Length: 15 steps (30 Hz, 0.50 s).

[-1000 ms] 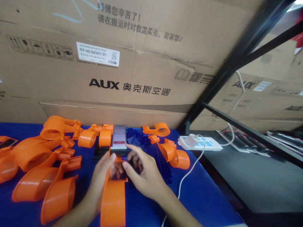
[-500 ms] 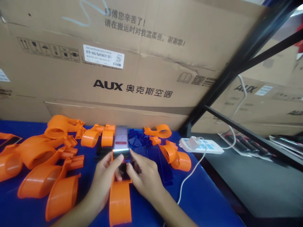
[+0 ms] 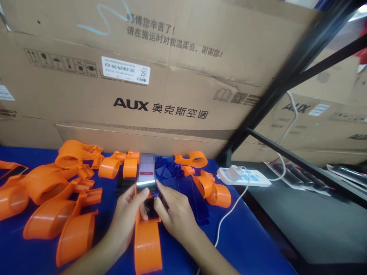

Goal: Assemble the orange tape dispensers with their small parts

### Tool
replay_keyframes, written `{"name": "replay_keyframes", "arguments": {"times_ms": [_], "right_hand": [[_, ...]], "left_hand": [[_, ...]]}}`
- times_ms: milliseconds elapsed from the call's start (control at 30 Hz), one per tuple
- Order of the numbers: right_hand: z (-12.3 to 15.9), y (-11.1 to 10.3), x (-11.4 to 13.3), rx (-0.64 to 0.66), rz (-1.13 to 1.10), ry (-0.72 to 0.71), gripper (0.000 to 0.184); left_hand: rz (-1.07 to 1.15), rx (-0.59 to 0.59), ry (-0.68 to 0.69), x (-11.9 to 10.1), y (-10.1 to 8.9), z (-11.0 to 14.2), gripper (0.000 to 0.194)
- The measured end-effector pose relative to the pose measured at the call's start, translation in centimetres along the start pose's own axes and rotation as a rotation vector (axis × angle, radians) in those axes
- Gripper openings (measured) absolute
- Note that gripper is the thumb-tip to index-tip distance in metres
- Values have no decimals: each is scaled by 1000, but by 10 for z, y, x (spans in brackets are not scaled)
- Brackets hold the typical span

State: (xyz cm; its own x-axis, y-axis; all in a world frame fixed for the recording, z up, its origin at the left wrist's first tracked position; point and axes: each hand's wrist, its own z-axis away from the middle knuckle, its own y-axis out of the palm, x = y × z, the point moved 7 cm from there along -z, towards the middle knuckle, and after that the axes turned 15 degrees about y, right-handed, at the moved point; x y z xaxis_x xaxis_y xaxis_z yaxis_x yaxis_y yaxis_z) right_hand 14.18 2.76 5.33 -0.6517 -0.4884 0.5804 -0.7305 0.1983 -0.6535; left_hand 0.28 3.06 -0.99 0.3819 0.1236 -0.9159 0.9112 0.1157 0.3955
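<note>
My left hand (image 3: 128,214) is closed around an orange plastic bracket (image 3: 148,246) whose wide curved band hangs toward me. Its thumb presses at the bracket's upper end. My right hand (image 3: 175,208) pinches a small dark blue piece (image 3: 155,194) at the right side of that end, thumb and forefinger close together. Just beyond my fingertips is a phone (image 3: 146,172) with a lit screen and a red button on it. Whether the phone touches the bracket, I cannot tell. My fingers hide much of the bracket's upper part.
Several orange brackets (image 3: 48,217) lie on the blue table (image 3: 237,244) at left, more (image 3: 219,194) at right. Small blue pieces (image 3: 168,168) are heaped behind the hands, beside flat blue strips (image 3: 200,202). A white power strip (image 3: 243,176) with a cable, a black metal frame and large cartons (image 3: 172,84) stand around.
The orange bracket's lower band has swung slightly to the right. Both hands keep nearly the same place and grip.
</note>
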Motion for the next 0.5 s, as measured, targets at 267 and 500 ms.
{"name": "replay_keyframes", "arguments": {"times_ms": [267, 500], "right_hand": [[-8, 0, 2, 71, 102, -41, 46], [-5, 0, 5, -29, 166, -102, 48]], "left_hand": [[476, -130, -355, 17, 8, 0, 17], [486, -102, -244, 1, 11, 9, 19]]}}
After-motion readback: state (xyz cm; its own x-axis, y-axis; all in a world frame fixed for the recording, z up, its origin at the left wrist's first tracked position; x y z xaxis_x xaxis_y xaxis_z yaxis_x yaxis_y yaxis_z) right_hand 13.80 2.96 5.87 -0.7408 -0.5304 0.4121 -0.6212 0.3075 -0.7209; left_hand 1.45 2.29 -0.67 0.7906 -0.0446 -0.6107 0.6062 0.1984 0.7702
